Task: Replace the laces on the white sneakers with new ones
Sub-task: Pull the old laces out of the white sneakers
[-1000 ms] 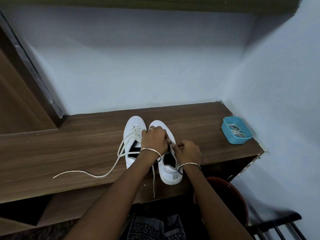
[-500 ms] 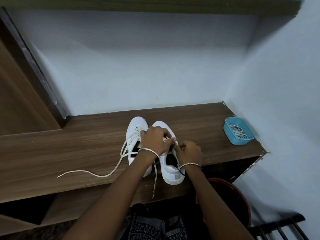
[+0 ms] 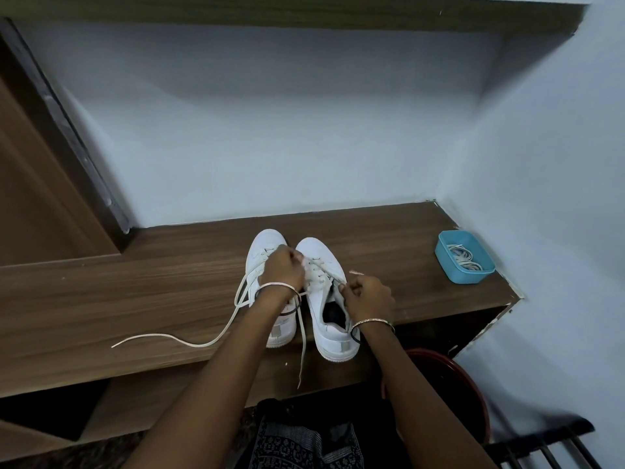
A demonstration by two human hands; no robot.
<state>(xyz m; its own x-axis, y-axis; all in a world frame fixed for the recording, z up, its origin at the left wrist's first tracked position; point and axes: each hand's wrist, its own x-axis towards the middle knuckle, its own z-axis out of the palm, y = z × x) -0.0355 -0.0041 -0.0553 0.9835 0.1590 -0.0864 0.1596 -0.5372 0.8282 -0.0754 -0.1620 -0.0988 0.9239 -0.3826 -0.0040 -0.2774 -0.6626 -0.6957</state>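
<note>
Long brown wood-grain counter (image 3: 135, 299). Pale blue painted wall (image 3: 270, 130) behind it and to its right. Brown wooden board (image 3: 304, 11) above it. Brown wooden panel (image 3: 33, 198) at its left end. Dark red round tub (image 3: 456, 384) under its right end, black slatted rack (image 3: 548, 445) just beside.

My sneakers (image 3: 333, 336) are white with dark insides, their laces (image 3: 199, 345) cream. The counter (image 3: 135, 299) is brown wood grain, the tub (image 3: 473, 277) light blue, the wall (image 3: 304, 130) pale bluish. The cloth (image 3: 297, 445) looks black with a pale print, I think.
</note>
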